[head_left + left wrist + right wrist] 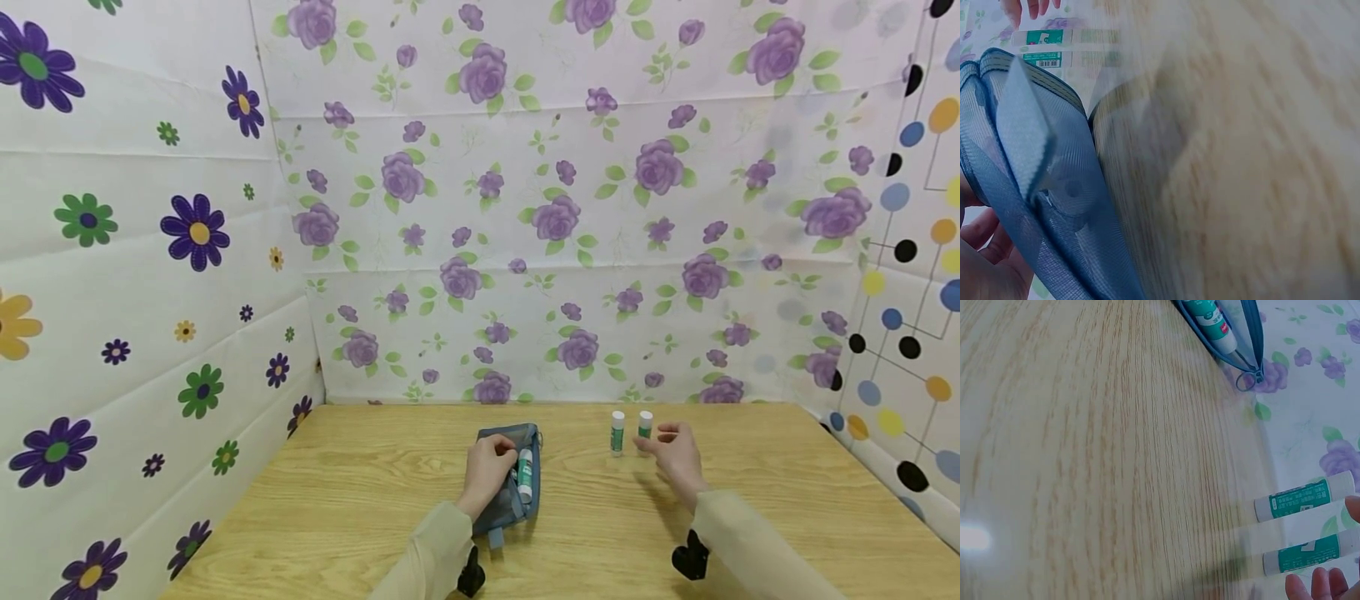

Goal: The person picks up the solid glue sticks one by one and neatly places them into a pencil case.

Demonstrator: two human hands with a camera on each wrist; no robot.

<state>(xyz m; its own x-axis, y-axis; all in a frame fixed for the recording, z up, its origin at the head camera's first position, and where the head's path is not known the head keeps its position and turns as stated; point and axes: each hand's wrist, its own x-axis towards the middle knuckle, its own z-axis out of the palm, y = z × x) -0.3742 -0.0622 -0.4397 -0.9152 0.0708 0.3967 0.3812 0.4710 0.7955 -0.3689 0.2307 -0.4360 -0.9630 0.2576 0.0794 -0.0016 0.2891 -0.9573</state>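
A blue mesh zip pouch [497, 517] lies unzipped on the table, with a green-and-white glue stick [525, 477] inside its opening. My left hand [489, 473] grips the pouch's left edge; part of that hand is behind the mesh [1079, 206] in the left wrist view. Two more glue sticks with white caps stand upright to the right: a nearer-left one [617, 435] and a right one [645, 423]. Around the right glue stick [1309, 555], my right hand [675, 457] has its thumb and fingertips spread on either side, with a gap visible beside the thumb.
The wood-grain table [360, 492] ends at a back wall covered in purple-flowered cloth [555, 217]. More patterned cloth hangs at the left [150, 317] and right. A metal ring [1245, 382] hangs at the pouch's far end.
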